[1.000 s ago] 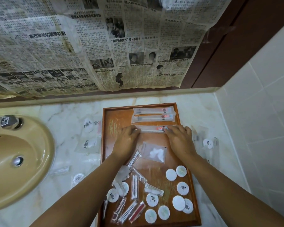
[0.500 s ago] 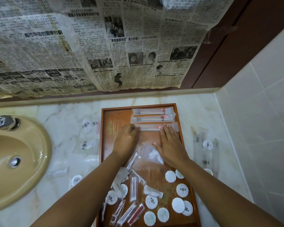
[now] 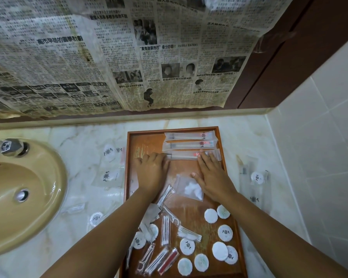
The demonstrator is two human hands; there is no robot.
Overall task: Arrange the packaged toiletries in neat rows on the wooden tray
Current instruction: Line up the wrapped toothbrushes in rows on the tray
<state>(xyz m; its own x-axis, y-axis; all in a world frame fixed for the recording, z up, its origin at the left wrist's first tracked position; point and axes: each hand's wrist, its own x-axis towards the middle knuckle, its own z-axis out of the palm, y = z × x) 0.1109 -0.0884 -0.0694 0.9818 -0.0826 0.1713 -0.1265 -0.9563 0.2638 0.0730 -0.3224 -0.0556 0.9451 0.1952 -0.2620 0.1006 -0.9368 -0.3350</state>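
the wooden tray (image 3: 145,143) sits on the marble counter (image 3: 84,141) beside the basin (image 3: 38,177). two long toothbrush packets (image 3: 189,135) lie in a row at its far end, and a third packet (image 3: 185,155) lies just below them under my hands. my left hand (image 3: 152,171) is at the packet's left end with its fingers bent under, and i cannot tell if they pinch it. my right hand (image 3: 211,177) lies flat with straight fingers on the packet's right end, holding nothing.

to do this well, i think i should press lightly and slide both ends together, so the packet stays parallel to the two above. its ends should line up with theirs, touching but not overlapping. i should also keep my right palm off the cotton pouch (image 3: 189,187) so it doesn't drag.

a second ago my right fingers were curled over the packet's end. now they are spread flat, with the thumb out over the pouch. my left hand and the packet are about where they were.
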